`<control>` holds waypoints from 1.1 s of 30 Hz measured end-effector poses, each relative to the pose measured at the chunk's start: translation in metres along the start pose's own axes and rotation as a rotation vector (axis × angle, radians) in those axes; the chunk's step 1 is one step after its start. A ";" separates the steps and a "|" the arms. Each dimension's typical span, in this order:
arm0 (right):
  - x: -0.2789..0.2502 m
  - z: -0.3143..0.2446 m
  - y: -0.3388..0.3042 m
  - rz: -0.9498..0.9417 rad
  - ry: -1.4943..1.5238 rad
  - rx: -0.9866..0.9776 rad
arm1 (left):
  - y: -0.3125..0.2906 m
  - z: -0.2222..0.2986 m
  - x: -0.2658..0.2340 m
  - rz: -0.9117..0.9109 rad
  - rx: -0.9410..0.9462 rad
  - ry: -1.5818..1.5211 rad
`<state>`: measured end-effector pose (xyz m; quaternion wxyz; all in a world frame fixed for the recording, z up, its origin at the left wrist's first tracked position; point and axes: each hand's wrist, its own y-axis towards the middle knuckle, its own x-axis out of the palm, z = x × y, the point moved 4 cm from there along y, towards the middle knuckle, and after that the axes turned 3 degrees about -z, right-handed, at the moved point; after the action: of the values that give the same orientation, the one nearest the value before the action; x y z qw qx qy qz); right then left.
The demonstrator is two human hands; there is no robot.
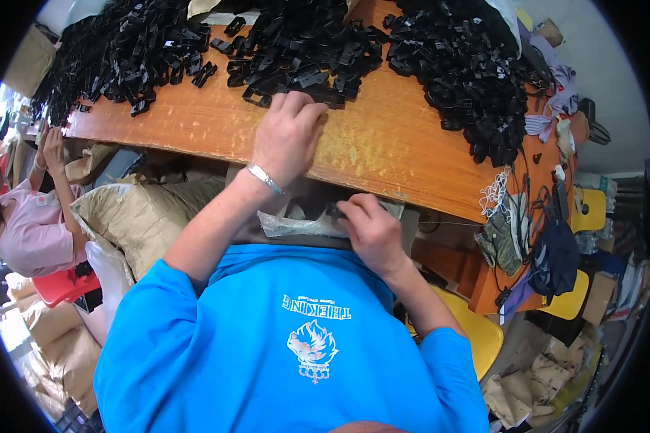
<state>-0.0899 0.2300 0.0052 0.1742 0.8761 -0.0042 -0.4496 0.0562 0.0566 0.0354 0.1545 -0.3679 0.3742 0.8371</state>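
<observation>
Apparently pinching one small dark piece [335,211] between thumb and fingers of the right hand [377,234], just below the near edge of the counter [383,155] and beside a sheet of clear plastic [303,226]. Held low and close to the body, likely for a good view from above. Resting the left hand [287,137] at the near edge of the middle heap [307,50] of black plastic parts, fingers curled downward; cannot tell from this angle whether closed on a part or merely touching. Wearing one silvery bracelet [266,178] on that wrist.

Heaped along the far side of the counter, probably for easy reach: three piles in all, counting the left heap [130,50] and the right heap [462,72]. Too many parts in each to count, overlapping and black on black. Gathered at the counter's right end: tangled white cord [495,191] and dark blue cloth [556,249].

Farther out, to the left: one large tan sack [148,216], one red stool [58,287] and one co-worker [40,234] in pink, with the co-worker's hands [53,151] raised near the left heap. Around to the right: three yellow seats [477,332], presumably for other people.
</observation>
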 end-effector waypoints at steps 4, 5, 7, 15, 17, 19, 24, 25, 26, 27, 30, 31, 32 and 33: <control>0.012 0.010 -0.001 -0.079 -0.033 0.046 | 0.009 -0.023 0.012 -0.055 0.064 0.187; 0.004 0.009 0.001 -0.061 0.011 0.041 | 0.010 -0.026 0.013 -0.076 0.067 0.207; -0.016 0.011 0.009 -0.040 0.042 0.047 | 0.014 -0.029 0.013 -0.143 0.063 0.242; -0.106 0.122 0.063 0.274 -0.402 0.106 | 0.023 -0.029 0.010 -0.288 0.105 0.318; -0.110 0.151 0.067 0.233 -0.519 0.144 | 0.023 -0.025 0.009 -0.270 0.118 0.290; -0.112 0.163 0.067 0.236 -0.582 0.141 | 0.024 -0.017 0.008 -0.226 0.150 0.186; -0.113 0.166 0.070 0.130 -0.490 0.283 | 0.017 0.006 0.020 -0.153 0.253 -0.051; -0.115 0.167 0.069 0.148 -0.415 0.322 | 0.016 0.012 0.025 -0.222 0.239 -0.085; -0.116 0.168 0.067 0.155 -0.425 0.325 | 0.015 0.019 0.030 -0.291 0.225 -0.120; -0.116 0.172 0.064 0.163 -0.381 0.369 | 0.017 0.028 0.031 -0.284 0.230 -0.168; -0.115 0.171 0.060 0.185 -0.373 0.386 | 0.014 0.028 0.057 -0.291 0.264 -0.133; -0.114 0.168 0.059 0.168 -0.363 0.407 | 0.015 0.029 0.059 -0.290 0.259 -0.180; -0.113 0.166 0.058 0.152 -0.351 0.428 | 0.016 0.029 0.060 -0.288 0.267 -0.184; -0.113 0.162 0.057 0.158 -0.356 0.431 | 0.017 0.030 0.059 -0.251 0.301 -0.198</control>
<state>-0.2768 0.1458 0.0254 0.0149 0.7971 -0.1985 -0.5701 -0.0080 0.0660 0.0147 0.3467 -0.3004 0.4291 0.7781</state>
